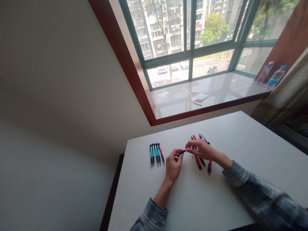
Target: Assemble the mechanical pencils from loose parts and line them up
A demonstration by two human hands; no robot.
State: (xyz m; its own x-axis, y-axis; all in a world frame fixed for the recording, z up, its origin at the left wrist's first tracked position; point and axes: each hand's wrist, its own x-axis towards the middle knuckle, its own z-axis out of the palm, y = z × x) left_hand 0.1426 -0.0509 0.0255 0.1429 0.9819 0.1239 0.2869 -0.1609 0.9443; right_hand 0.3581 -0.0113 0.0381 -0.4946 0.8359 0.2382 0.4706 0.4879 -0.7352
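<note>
Daylight over a smooth white rectangular table (144, 189). Held a short, slim black pen-like piece (182, 152) above the table's middle, pinched between thumb and fingertips of the left hand (173, 165), with fingers curled nearly closed. Brought the right hand (201, 149) to the piece's right end, with thumb and forefinger bent toward each other and only a little apart; too small to tell whether touching it or gripping anything.

Had a neat row of pens on the table to the left, side by side with tips toward the near edge: four turquoise-and-black pens (156, 154), then one red-and-black pen (161, 153) at the row's right end. Had a looser group of red, black and silver-grey pen pieces (196, 159) on the right, partly hidden under the right hand, with a separate red piece with a dark end (209, 167) near the wrist. Wore blue-and-grey plaid sleeves (237, 173) on both arms.

Faced a green-framed window (213, 48) beyond the far edge, with a crumpled whitish cloth (198, 98) and a flat white sheet (163, 94) on the glossy pale sill (178, 101). Had two clear plastic bottles (276, 77) at the sill's far right, beside a beige curtain (284, 93).
</note>
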